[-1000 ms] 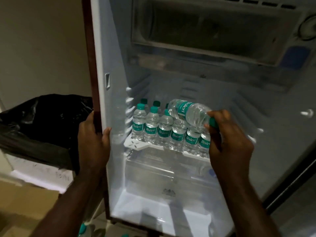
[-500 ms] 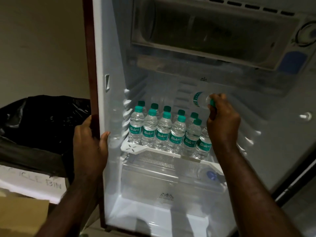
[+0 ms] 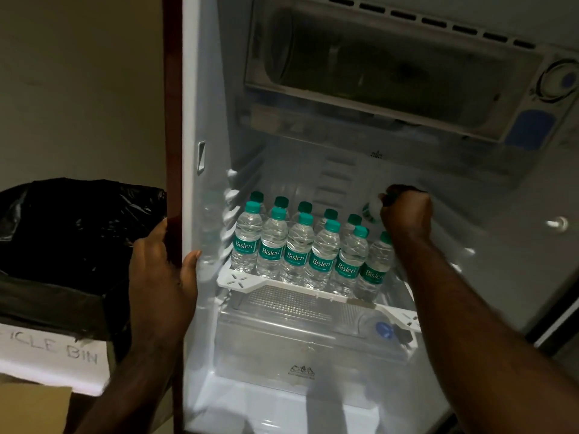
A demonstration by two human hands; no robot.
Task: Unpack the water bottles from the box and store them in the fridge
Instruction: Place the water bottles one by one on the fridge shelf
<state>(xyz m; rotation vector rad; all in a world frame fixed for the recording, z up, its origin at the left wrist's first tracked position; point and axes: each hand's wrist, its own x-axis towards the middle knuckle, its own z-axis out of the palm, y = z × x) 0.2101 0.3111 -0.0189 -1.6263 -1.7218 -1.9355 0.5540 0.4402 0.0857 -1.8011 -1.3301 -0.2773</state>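
The fridge [image 3: 213,120] stands open in front of me. Several small clear water bottles with green caps and green labels [image 3: 300,245] stand in two rows on the white shelf [image 3: 238,281]. My right hand [image 3: 407,211] reaches deep inside at the right end of the back row and grips one more bottle [image 3: 371,208] by its top; only a bit of that bottle shows past my fingers. My left hand [image 3: 163,267] grips the fridge's left side edge, thumb on the inner white wall.
A clear crisper drawer [image 3: 297,346] sits under the shelf. The freezer compartment [image 3: 391,67] is above. A bin lined with a black bag [image 3: 72,233] stands left of the fridge, a white label [image 3: 47,355] on its front. A cardboard corner [image 3: 28,408] shows at bottom left.
My right hand carried the bottle from in front of the rows to the back right of the shelf, tilting it upright. The left hand stayed on the fridge edge.
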